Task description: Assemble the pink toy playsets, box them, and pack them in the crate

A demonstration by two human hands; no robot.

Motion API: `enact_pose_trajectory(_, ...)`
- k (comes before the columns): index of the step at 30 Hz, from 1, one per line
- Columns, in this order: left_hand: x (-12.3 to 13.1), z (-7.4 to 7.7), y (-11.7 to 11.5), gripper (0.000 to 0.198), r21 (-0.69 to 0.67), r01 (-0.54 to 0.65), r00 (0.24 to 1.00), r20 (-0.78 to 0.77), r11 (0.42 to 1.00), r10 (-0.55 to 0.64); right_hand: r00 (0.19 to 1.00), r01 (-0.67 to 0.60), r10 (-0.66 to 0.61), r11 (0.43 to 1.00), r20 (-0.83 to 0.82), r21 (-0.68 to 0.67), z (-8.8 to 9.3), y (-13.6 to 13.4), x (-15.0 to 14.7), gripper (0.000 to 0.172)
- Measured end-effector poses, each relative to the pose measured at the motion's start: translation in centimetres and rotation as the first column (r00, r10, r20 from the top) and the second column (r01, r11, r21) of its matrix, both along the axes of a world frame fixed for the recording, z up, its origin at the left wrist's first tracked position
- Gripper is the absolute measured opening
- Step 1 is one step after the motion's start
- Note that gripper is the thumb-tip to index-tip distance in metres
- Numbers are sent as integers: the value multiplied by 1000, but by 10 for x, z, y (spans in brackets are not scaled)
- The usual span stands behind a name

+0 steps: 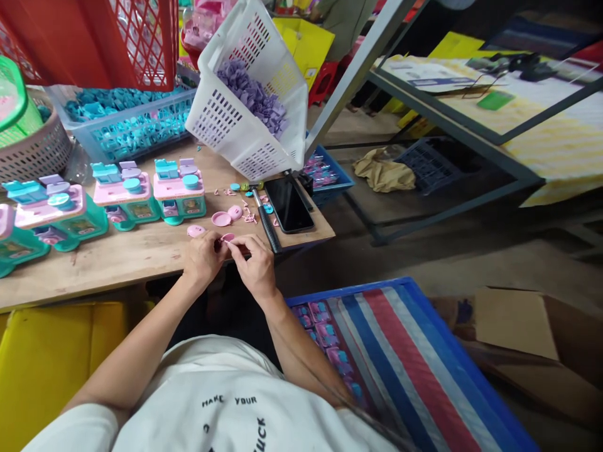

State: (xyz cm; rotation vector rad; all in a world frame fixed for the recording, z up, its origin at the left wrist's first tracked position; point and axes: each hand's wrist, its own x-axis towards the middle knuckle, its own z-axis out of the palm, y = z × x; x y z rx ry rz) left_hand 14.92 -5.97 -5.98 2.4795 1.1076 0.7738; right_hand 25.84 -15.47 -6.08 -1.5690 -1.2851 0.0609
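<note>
At the front edge of the wooden table, my left hand (204, 256) and my right hand (254, 262) meet fingertip to fingertip around a small round pink plastic piece (228, 237). Both hands pinch it, and fingers cover part of it. Loose beside my left hand lies a pink oval piece (196, 231). Just beyond my fingers are a pink disc (221, 218) and another pink round piece (235, 212). Several tiny pink parts (249, 215) are scattered near a hammer (266, 221) with a black grip. To the left, toy kitchen units (179, 191) in pink and teal stand in a row.
A phone (288, 204) lies at the table's right corner. A tilted white basket (221, 119) holds purple parts; a blue basket (141, 135) holds turquoise ones. A red crate (94, 44) looms upper left. A metal post (351, 78) rises at right, above a striped cloth (400, 351).
</note>
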Motion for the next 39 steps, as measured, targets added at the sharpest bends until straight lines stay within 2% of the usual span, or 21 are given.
enact_pose_trajectory(8,-1,-1,-1,10,-50,39,999,23,998,-38,999,-12,11,1000,48,21,-2,4,0,18)
enact_pose_trajectory(11,-1,-2,-1,9,-51,43,999,23,998,-42,995,-21,20,1000,99,9,0,3,0,20)
enact_pose_trajectory(17,-1,-4,-2,6,-41,57,998,19,998,-56,988,-22,11,997,151,74,3,0,-5,17)
enact_pose_trajectory(24,-1,-4,-2,5,-26,55,998,29,998,-54,991,16,-20,999,136,32,1,-2,-6,18)
enact_pose_trajectory(29,-2,-3,-3,6,-30,52,998,26,998,-51,985,15,-26,998,171,62,0,-4,-7,17)
enact_pose_trajectory(35,-1,-7,-3,5,46,78,996,34,996,-80,973,11,-21,999,230,43,4,-4,-7,16)
enact_pose_trajectory(39,-1,-10,-4,9,121,110,992,54,987,-117,968,25,-17,999,250,-27,8,-5,-10,17)
